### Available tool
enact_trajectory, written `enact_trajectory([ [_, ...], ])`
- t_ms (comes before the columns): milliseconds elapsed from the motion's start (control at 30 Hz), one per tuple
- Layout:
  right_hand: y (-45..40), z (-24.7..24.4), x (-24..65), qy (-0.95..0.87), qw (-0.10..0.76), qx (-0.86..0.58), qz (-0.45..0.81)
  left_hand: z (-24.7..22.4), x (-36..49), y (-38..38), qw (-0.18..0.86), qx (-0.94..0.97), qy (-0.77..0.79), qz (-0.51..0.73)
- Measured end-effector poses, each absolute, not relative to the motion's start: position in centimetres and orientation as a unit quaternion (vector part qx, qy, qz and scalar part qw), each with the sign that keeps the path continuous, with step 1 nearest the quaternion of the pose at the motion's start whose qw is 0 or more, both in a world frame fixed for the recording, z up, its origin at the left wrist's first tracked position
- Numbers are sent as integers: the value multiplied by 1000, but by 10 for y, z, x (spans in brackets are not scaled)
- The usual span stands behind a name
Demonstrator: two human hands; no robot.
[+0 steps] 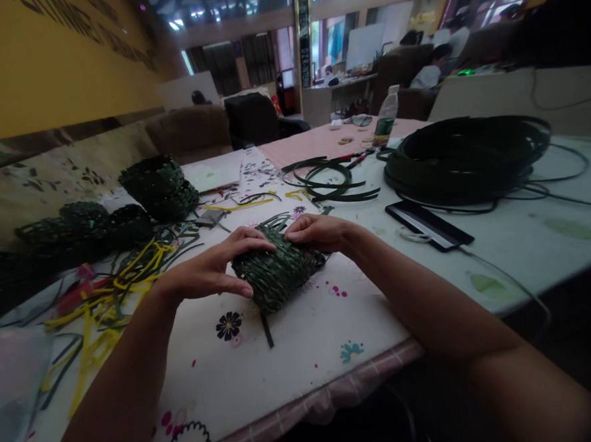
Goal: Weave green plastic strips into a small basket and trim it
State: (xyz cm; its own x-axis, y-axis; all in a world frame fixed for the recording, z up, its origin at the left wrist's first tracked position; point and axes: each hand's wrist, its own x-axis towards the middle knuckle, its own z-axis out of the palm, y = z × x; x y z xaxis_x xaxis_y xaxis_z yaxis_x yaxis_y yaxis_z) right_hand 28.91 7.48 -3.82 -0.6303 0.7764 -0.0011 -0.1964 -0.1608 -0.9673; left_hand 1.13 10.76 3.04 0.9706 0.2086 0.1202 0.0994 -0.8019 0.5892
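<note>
Left hand (211, 269) and right hand (319, 234) closed around both sides of a dark green woven strip basket (278, 269), loose strip ends poking out, on a floral tablecloth (194, 360), just beside scattered yellow plastic strips (101, 313).

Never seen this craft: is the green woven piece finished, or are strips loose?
Not finished: strip ends stick out of the dark green woven piece, held by the left hand and right hand.

Dark lettering on the yellow wall (83, 24), seemingly characters, too slanted to read, vertical pillar sign (305, 34), too blurred, nothing legible
</note>
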Motion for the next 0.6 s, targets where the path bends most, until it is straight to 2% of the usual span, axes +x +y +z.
enact_trajectory([
  [133, 74, -37, 288, -553, 357, -286, 697, 27, 8, 104, 254, 955, 90, 124],
  [333, 70, -33, 290, -610, 328, -297, 658, 8, 5, 86, 199, 959, 101, 175],
  [433, 70, -31, 292, -627, 319, -299, 645, 2, 3, 82, 202, 957, 100, 182],
  [600, 71, -35, 293, -621, 314, -278, 662, 9, -3, 90, 237, 961, 69, 123],
])
